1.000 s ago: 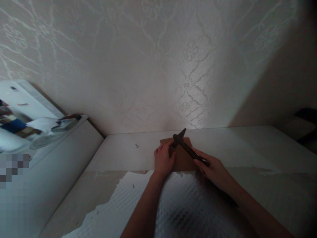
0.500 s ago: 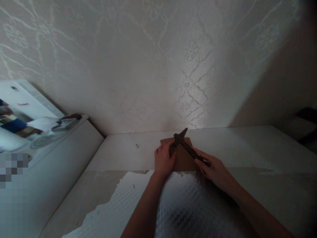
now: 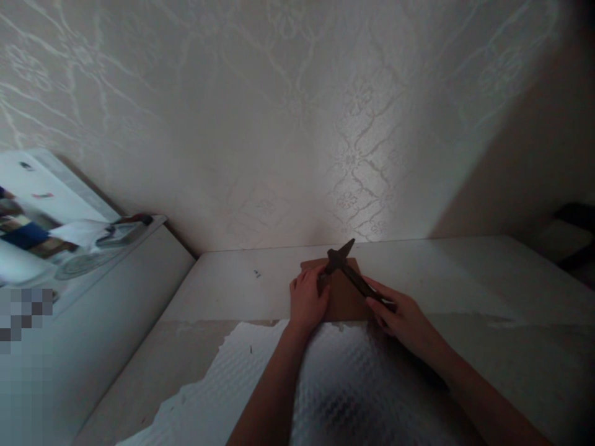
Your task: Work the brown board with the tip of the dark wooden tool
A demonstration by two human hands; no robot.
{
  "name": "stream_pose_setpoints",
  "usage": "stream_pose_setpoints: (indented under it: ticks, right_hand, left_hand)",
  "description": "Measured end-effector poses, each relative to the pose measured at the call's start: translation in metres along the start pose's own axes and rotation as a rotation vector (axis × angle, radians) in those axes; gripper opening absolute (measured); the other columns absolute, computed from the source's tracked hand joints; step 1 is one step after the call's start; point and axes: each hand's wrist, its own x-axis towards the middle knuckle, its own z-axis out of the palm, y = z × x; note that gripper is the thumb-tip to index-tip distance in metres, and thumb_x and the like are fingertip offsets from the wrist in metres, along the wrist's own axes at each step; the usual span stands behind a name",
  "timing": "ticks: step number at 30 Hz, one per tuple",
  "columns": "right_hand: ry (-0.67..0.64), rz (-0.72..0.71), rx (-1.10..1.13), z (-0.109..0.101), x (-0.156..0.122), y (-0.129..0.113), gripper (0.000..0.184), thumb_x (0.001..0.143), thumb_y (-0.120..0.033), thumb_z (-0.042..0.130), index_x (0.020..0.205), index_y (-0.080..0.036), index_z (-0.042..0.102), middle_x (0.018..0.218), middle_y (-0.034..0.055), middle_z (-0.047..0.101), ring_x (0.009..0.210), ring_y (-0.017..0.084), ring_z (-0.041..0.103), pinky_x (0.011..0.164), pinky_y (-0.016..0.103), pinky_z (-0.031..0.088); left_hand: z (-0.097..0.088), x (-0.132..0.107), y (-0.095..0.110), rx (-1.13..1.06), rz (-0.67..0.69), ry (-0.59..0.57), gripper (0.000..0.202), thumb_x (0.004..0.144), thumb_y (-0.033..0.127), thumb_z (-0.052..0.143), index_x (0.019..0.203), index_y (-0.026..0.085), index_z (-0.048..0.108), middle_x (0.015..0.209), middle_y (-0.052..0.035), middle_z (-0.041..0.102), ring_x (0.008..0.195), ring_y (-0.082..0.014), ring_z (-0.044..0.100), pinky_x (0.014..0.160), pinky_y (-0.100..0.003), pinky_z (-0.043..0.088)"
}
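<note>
A dim view looking down at a pale table [image 3: 232, 285] pushed against a wall [image 3: 279, 124] covered in embossed patterned paper. At the far left stands a white unit [image 3: 116, 297] with blurred clutter on top. Moving right, a sheet of bubble wrap [image 3: 325, 384] with a torn edge lies across the near part of the table, and both bare forearms reach out over it. The left hand [image 3: 307, 300] rests at the left edge of a small brown board [image 3: 346, 297], which lies flat on the table just beyond the wrap and close to the wall. Its fingers are curled inward with the tips up near the top left of the board. The light is too low to tell whether they pinch something small or only steady the board. Above the board slants a dark hammer-like tool [image 3: 353, 279], its pointed head over the board's far edge, just beside the left fingertips. The right hand [image 3: 404, 322] is closed around the lower end of the handle, at the board's right edge. The work looks to be at the stage of lining up the tool head on the board. Any stroke from here would call for a short, controlled motion that lands clear of the left fingers. At the far right sits a dark object [image 3: 576, 217], too shadowed to identify.
</note>
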Motion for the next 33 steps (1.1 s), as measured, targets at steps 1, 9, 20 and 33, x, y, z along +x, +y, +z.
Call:
stream_pose_setpoints:
  ticks: [1,9,20,33]
  right_hand:
    - [0.009,-0.006,-0.003,0.0001,0.0,-0.0005,0.059,0.081,-0.039,0.051,0.136,-0.016,0.047,0.068,0.002,0.064,0.047,0.012,0.051,0.041,0.023,0.043]
    - [0.021,-0.045,-0.052,-0.0003,-0.0002,-0.0032,0.056,0.082,-0.04,0.05,0.133,-0.018,0.051,0.072,0.0042,0.067,0.064,0.017,0.062,0.053,0.027,0.051]
    - [0.03,-0.068,-0.059,0.0005,-0.0019,-0.0043,0.054,0.082,-0.038,0.05,0.133,-0.018,0.051,0.078,0.0052,0.068,0.07,0.018,0.064,0.055,0.027,0.052]
    - [0.018,-0.065,-0.068,0.0,-0.0018,-0.0048,0.056,0.083,-0.038,0.05,0.134,-0.016,0.05,0.072,0.0051,0.067,0.069,0.019,0.064,0.056,0.028,0.052]
  left_hand:
    - [-0.0004,-0.0001,0.0005,-0.001,-0.004,-0.005,0.044,0.08,0.017,0.054,0.124,0.025,0.05,0.127,-0.0032,0.058,0.121,-0.0211,0.045,0.102,-0.04,0.03]
    - [-0.0004,-0.0007,0.0013,-0.012,0.004,0.004,0.045,0.08,0.017,0.055,0.124,0.024,0.05,0.126,-0.0038,0.058,0.12,-0.0214,0.046,0.101,-0.04,0.03]
    - [0.0001,-0.0004,0.0002,-0.001,0.006,-0.001,0.045,0.081,0.018,0.053,0.125,0.025,0.049,0.126,-0.0036,0.058,0.12,-0.0211,0.045,0.101,-0.04,0.03]
    - [0.0017,-0.0003,-0.0026,-0.009,0.031,0.017,0.044,0.08,0.017,0.054,0.124,0.024,0.049,0.124,-0.004,0.058,0.119,-0.0211,0.046,0.1,-0.039,0.03]
